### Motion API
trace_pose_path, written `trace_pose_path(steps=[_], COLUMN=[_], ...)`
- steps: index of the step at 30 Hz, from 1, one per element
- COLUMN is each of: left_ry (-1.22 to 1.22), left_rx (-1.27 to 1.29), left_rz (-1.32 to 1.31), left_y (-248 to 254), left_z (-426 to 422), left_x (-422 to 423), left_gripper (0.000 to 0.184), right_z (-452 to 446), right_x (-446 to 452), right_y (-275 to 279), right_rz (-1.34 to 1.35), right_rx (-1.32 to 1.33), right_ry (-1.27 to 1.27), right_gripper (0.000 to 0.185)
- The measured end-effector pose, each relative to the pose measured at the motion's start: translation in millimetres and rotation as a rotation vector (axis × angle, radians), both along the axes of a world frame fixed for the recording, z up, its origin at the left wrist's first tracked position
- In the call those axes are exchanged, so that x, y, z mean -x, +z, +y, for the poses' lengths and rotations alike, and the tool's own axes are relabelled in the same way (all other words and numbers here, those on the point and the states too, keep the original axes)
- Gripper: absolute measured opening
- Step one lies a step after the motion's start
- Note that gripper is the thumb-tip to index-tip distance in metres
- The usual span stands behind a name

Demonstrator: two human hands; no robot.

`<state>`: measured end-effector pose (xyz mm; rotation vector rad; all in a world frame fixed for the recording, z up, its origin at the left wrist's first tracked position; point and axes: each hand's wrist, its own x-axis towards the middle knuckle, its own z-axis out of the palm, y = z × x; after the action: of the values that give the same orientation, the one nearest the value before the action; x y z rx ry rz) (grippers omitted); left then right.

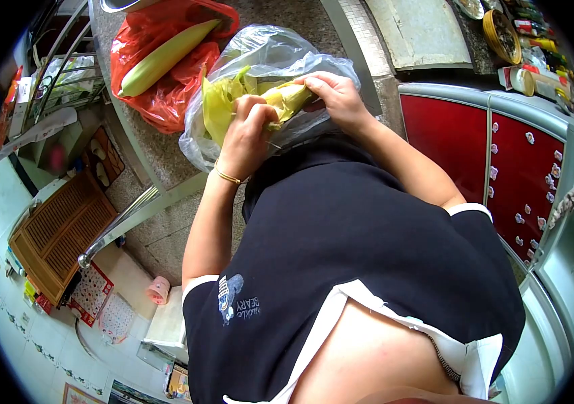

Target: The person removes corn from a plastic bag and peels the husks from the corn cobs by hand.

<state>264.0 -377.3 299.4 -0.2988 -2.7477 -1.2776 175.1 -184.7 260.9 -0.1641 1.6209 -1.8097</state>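
Note:
Both hands are on a partly husked ear of corn (289, 98) with pale yellow-green leaves. My left hand (250, 131), with a bracelet at the wrist, is closed, its curled fingers pressed on the husk. At the other end of the ear, my right hand (339, 101) is closed around it, thumb on top. Loose corn husks (218, 111) lie to the left of the ear, on a clear plastic bag (260, 46) spread beneath the hands. A second ear of corn (169, 57), still in its green husk, rests on a red plastic bag (140, 37) further left.
The bags lie on a speckled stone counter (172, 158). Part of a metal bowl (125, 4) shows at its far left corner. To the right stand red cabinet doors (445, 138) and a woven basket (501, 37) near several bottles. A metal rack (65, 60) is at left.

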Motion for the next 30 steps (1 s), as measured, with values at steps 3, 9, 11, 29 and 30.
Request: trace_pose_path(steps=[3,9,11,29,30], left_ry=[0.006,0.099,0.131,0.729,0.739], left_rx=[0.007,-0.030,0.030,-1.443,-1.555], left_rz=[0.054,0.126,0.144,0.085,0.024], left_y=[-2.5,-4.4,-2.7,-38.5,-36.7], left_z=[-2.5,13.3,24.8,29.7,21.2], left_x=[-1.7,9.6,14.1,21.2,22.1], left_gripper=[0.027,0.025,0.029,0.020,0.031], right_z=[-3.9,-5.9,-7.8,-25.1,-25.5], right_x=[0.2,-1.8,-4.1,-26.1,-25.6], right_y=[-2.0,2.7,7.0,-29.0,-30.8], right_rz=[-0.011,-0.050,0.008,-0.257,-0.269], right_rx=[0.013,0.080,0.081,0.111,0.114], right_ry=[-0.020,-0.008,-0.008,-0.226,-0.251], right_gripper=[0.028,0.026,0.026,0.037,0.039])
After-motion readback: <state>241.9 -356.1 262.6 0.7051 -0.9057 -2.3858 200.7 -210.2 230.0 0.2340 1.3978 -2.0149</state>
